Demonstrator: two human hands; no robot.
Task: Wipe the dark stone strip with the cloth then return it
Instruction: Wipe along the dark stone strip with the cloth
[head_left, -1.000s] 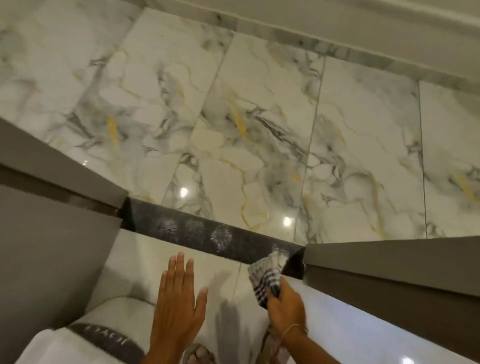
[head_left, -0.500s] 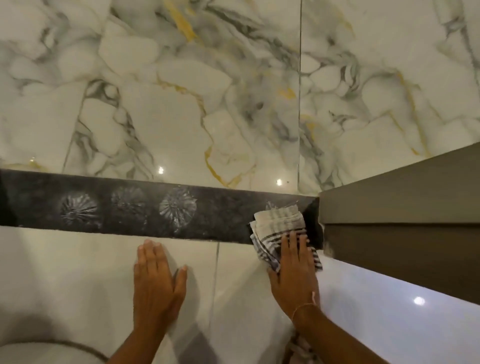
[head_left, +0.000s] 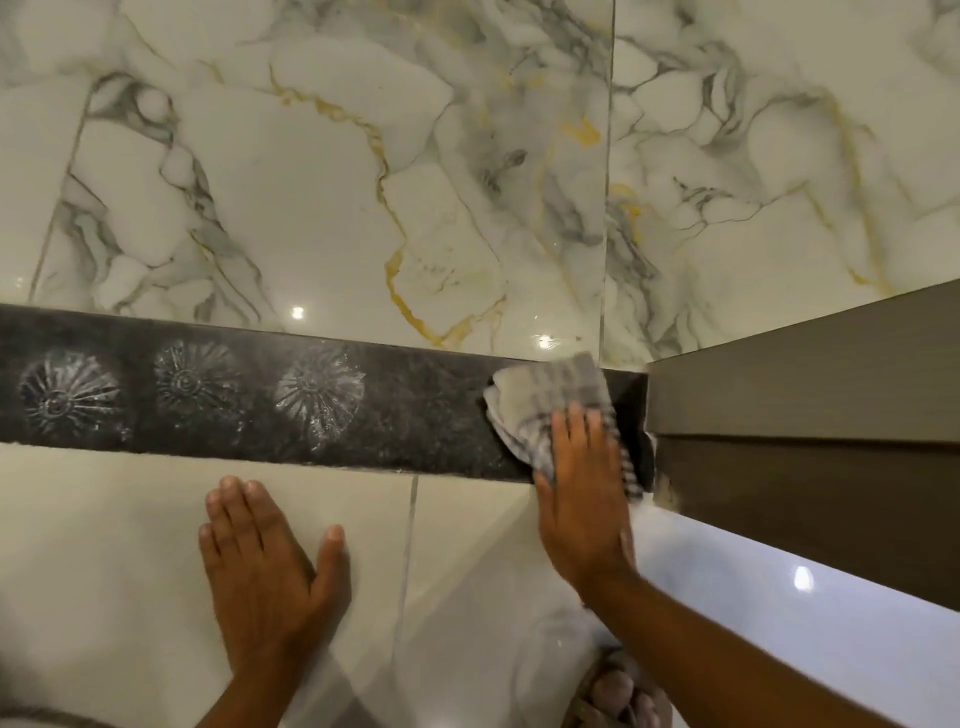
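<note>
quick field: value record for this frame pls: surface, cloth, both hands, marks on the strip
surface: dark stone strip between marble tiles and plain tiles
cloth: checked cloth, bunched, on the strip's right end beside the brown door frame
right hand: right hand flat, pressing the cloth down
left hand: left hand flat on the plain tile, empty
marks: three whitish flower-shaped prints, left of the cloth

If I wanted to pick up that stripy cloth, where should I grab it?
Probably the bunched top corner of the cloth, coming from the left: it lies loose and bare on the dark strip, while the right hand presses flat on its lower part.
</note>
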